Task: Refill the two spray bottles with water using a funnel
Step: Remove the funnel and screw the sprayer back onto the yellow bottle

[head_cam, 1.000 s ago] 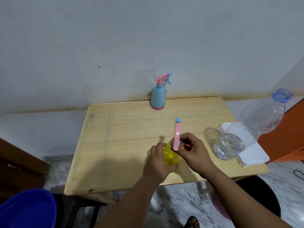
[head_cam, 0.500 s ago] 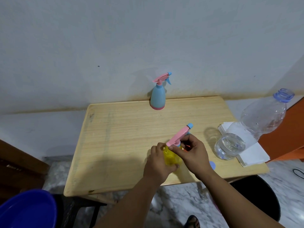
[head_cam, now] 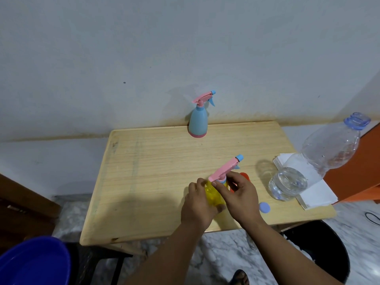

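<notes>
Yellow spray btl (head_cam: 213, 195) sits near front-centre of wood table (head_cam: 156, 182), pink spray head (head_cam: 225, 169) w/ blue nozzle tip pointing up-right. Left hand (head_cam: 197, 204) wraps round the btl body; right hand (head_cam: 239, 199) pinches the collar under the head w/ thumb + fingers. Contents of yellow btl can't tell, hands cover most of it. Blue spray btl (head_cam: 197, 124) stands upright at back edge by wall, well apart, pink head on, opaque so fill unknown. Big clear water btl (head_cam: 316, 161) at right, uncapped, lower part holds water, upper part looks empty; appears to lean up-right in this wide view. It stands on/against a white paper stack (head_cam: 316, 194). Blue cap (head_cam: 264, 207) lies flat on table between right hand and water btl. Orange-red item (head_cam: 244, 176) pokes out behind right hand, mostly hidden, likely the funnel. Blue tub (head_cam: 33, 262) at bottom-left, below table level.
</notes>
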